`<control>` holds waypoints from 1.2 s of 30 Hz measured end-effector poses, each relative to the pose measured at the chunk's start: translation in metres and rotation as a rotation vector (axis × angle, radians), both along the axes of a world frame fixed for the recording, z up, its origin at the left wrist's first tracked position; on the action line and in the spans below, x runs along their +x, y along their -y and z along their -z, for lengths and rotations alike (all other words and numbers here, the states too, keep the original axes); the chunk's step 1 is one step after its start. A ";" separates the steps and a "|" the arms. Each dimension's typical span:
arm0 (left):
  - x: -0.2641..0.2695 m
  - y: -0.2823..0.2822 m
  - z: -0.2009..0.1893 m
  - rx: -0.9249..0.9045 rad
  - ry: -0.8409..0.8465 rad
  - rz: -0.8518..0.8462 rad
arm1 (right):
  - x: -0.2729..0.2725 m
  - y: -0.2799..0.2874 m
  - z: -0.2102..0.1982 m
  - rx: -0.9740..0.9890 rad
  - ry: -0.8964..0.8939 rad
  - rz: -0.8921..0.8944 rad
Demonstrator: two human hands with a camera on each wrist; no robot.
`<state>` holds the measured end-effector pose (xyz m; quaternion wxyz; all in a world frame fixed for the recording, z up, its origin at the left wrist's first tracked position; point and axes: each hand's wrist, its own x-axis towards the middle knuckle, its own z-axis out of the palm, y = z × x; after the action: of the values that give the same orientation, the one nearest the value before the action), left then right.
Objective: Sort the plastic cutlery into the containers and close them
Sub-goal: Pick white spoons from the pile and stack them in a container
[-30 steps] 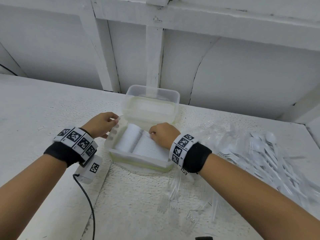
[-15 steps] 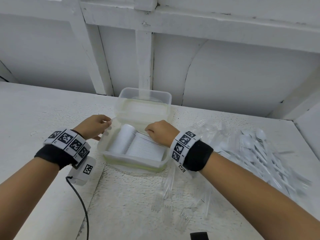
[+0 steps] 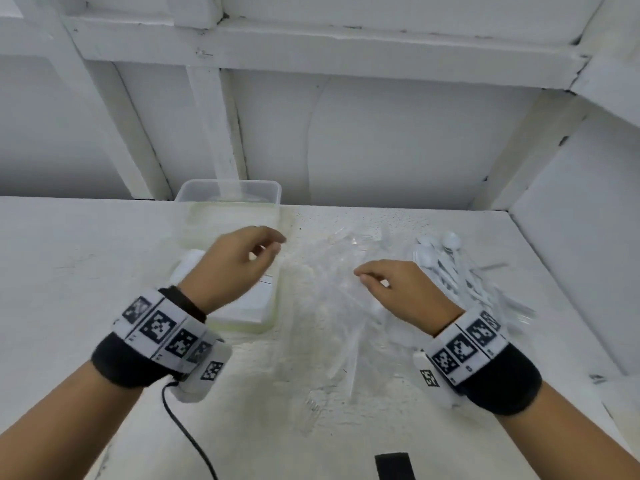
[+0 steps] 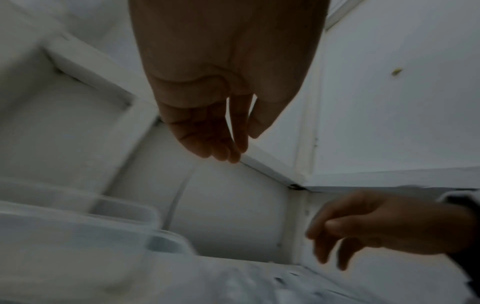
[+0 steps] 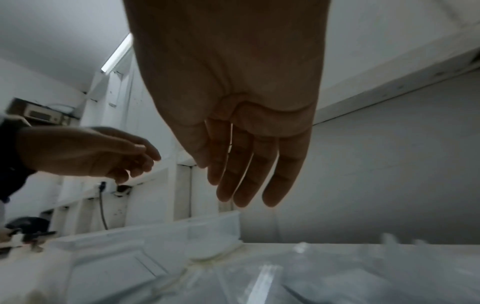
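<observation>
White table (image 3: 69, 271): both hands, left (image 3: 239, 261) and right (image 3: 398, 289), empty and loose; clear cutlery (image 3: 339, 306) barely discernible.

A workshop-like room: rough white-painted bench (image 3: 104, 258) and timber-framed wall (image 3: 381, 140).

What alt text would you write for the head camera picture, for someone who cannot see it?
Two bare hands, left hand and right hand, hover empty over a white table. Below the left is an open container of white cutlery; clear plastic forks and white spoons lie loose to the right.
</observation>
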<state>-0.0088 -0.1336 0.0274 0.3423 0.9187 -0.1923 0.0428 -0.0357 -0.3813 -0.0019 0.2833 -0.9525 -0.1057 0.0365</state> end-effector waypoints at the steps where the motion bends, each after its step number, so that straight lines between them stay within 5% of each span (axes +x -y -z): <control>1: -0.004 0.018 0.003 -0.005 -0.010 0.077 | -0.008 0.013 0.003 -0.013 -0.015 0.022; 5: -0.017 0.083 0.026 0.079 -0.113 0.274 | -0.036 0.059 0.014 -0.086 -0.047 0.097; 14: -0.024 0.132 0.084 0.569 -0.247 0.324 | -0.076 0.099 0.042 -0.265 -0.052 0.120; 22: -0.024 0.132 0.090 0.603 -0.169 0.286 | -0.076 0.093 0.056 -0.634 0.087 -0.017; 29: -0.024 0.140 0.088 0.467 -0.020 0.343 | -0.071 0.093 0.041 -0.295 0.125 -0.140; 33: -0.020 0.151 0.091 0.715 -0.019 0.359 | -0.060 0.097 0.036 -0.259 -0.046 -0.162; 36: -0.016 0.156 0.093 0.833 -0.041 0.347 | -0.058 0.100 0.032 -0.092 -0.003 -0.119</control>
<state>-0.0245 -0.2895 -0.0652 -0.0510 0.9330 -0.3373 -0.1145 -0.0933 -0.4814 -0.0334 0.2366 -0.9565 -0.1601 0.0598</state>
